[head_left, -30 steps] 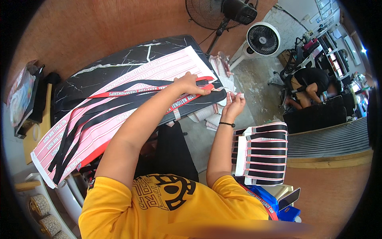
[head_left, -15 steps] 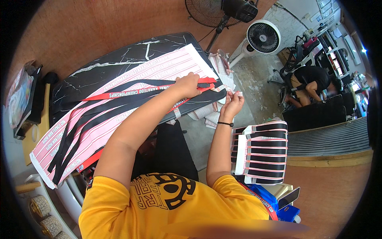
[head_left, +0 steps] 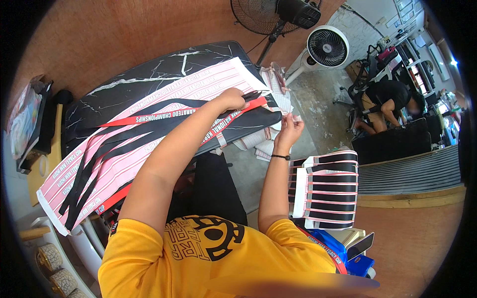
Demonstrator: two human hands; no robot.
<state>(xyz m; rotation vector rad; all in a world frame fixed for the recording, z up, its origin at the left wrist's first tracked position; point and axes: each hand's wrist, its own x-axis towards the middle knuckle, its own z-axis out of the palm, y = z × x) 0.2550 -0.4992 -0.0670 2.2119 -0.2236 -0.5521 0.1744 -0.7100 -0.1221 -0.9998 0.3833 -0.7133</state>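
My left hand (head_left: 232, 100) is closed over a bundle of long straps near the table's right end. Dark pointed ends (head_left: 252, 95) stick out past its fingers; they look like black strap ends, but I cannot be sure. A red strap (head_left: 226, 121) with white lettering runs beneath that hand to the table edge. More black straps (head_left: 107, 146) trail left across a pink-and-white striped sheet (head_left: 164, 161). Just off the table's right end, my right hand (head_left: 290, 130) pinches a small white strip (head_left: 297, 118) between its fingertips.
The sheet lies on a black marbled table (head_left: 134, 69). Torn striped paper (head_left: 278, 94) hangs and lies beyond its right end. A white fan (head_left: 327, 47) and a black fan (head_left: 298, 12) stand behind. Banded black bundles (head_left: 332, 191) sit at my right. Another person (head_left: 390, 102) bends over farther back.
My left hand has shifted slightly left, and the dark ends by it have moved up off the red strap, whose end shows more plainly. My right hand stays nearly in place.
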